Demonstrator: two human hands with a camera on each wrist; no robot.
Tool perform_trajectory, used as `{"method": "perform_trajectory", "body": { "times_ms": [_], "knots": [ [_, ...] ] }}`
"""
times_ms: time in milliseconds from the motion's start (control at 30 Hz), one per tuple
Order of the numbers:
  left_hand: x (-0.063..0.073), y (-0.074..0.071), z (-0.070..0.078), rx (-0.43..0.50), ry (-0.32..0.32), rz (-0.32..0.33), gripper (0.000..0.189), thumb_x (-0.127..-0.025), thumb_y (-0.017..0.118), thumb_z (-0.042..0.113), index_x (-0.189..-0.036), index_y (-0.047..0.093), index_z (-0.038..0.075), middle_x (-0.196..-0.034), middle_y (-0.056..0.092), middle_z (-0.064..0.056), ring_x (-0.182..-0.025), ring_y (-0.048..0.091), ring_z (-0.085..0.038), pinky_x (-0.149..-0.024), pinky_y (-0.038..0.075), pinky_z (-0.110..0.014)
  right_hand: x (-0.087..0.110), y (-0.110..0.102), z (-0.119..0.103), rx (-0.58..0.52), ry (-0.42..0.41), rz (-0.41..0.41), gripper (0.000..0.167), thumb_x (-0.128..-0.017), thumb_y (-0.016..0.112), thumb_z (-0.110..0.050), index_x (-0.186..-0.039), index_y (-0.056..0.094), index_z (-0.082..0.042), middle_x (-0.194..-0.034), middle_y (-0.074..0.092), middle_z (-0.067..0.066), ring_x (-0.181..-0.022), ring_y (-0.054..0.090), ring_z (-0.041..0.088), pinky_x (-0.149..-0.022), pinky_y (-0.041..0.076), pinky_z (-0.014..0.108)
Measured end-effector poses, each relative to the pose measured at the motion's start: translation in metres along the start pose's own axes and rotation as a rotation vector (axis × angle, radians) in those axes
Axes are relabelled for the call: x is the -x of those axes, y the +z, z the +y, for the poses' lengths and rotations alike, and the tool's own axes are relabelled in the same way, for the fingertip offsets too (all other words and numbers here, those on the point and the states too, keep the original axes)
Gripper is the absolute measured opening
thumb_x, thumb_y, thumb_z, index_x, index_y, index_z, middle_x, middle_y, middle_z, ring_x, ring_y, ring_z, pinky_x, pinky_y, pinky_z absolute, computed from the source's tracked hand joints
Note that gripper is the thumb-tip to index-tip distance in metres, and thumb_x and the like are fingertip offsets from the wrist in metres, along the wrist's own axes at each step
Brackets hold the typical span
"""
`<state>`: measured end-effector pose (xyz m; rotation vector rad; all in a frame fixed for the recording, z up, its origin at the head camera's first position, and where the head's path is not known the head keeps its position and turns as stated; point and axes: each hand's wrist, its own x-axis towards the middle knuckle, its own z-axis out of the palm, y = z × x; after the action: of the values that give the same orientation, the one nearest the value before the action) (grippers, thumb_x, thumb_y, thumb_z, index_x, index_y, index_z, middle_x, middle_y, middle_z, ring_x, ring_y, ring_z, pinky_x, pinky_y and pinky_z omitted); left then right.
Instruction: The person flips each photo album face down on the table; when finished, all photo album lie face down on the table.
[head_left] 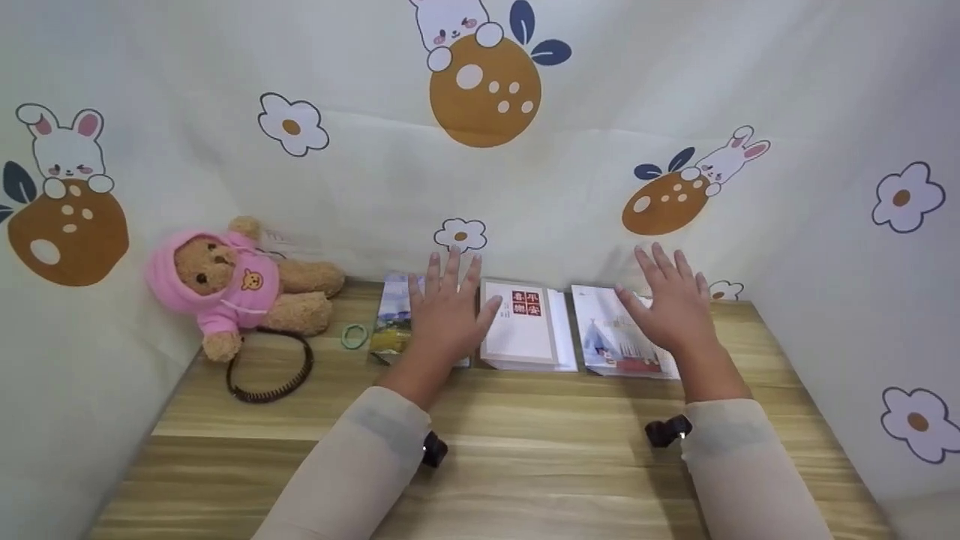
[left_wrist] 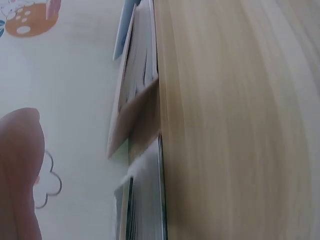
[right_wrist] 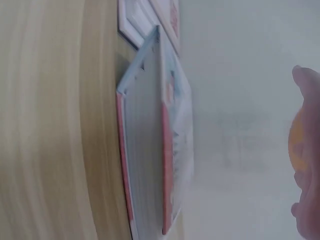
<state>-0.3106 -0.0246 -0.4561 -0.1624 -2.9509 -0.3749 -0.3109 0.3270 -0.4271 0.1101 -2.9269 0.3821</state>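
Note:
My left hand point(head_left: 448, 307), fingers spread, is held above the landscape-covered album point(head_left: 390, 322) at the left of a row of three, hiding part of it. My right hand point(head_left: 671, 304) is likewise spread, over the tent-picture album point(head_left: 615, 337) on the right. Between them lies a white album point(head_left: 517, 330) with red square characters on its cover. Neither hand holds anything. In the right wrist view, the tent-picture album point(right_wrist: 145, 150) shows its page edges, with its cover slightly lifted. Page edges of the white album point(left_wrist: 140, 55) appear in the left wrist view.
A teddy bear point(head_left: 255, 281) in a pink hoodie leans at the back left. A brown toothed headband point(head_left: 270, 367) and a pale green ring point(head_left: 354, 337) lie near it on the wooden table point(head_left: 525, 465). A printed cloth point(head_left: 360, 195) hangs behind and at both sides.

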Motion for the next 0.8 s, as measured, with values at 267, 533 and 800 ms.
{"method": "perform_trajectory", "body": {
  "times_ms": [267, 533, 800],
  "knots": [
    [0.012, 0.018, 0.047, 0.278, 0.085, -0.048, 0.079, -0.108, 0.034, 0.070, -0.173, 0.016, 0.031, -0.183, 0.012, -0.007, -0.169, 0.012, -0.039, -0.135, 0.017, -0.065, 0.008, -0.016, 0.024, -0.208, 0.065, 0.005, 0.085, -0.104, 0.043, -0.073, -0.173, 0.017, -0.031, -0.182, 0.017, 0.011, -0.166, 0.014, 0.048, -0.127, 0.013, 0.080],
    [0.019, 0.034, 0.091, 0.525, 0.077, -0.144, 0.077, -0.110, 0.038, 0.063, -0.174, 0.016, 0.026, -0.182, 0.019, -0.005, -0.168, 0.019, -0.033, -0.136, 0.023, -0.054, 0.024, -0.008, 0.042, -0.487, 0.139, -0.029, 0.093, -0.100, 0.050, -0.076, -0.173, 0.020, -0.026, -0.177, 0.032, 0.013, -0.162, 0.030, 0.046, -0.126, 0.030, 0.074],
    [0.023, 0.055, 0.130, 0.781, 0.028, -0.164, 0.074, -0.111, 0.051, 0.048, -0.172, 0.022, 0.019, -0.178, 0.030, -0.008, -0.163, 0.033, -0.030, -0.135, 0.028, -0.048, 0.037, 0.009, 0.053, -0.585, 0.160, -0.077, 0.086, -0.104, 0.057, -0.063, -0.171, 0.027, -0.019, -0.170, 0.045, 0.015, -0.156, 0.042, 0.045, -0.125, 0.037, 0.070]
  ]
}}
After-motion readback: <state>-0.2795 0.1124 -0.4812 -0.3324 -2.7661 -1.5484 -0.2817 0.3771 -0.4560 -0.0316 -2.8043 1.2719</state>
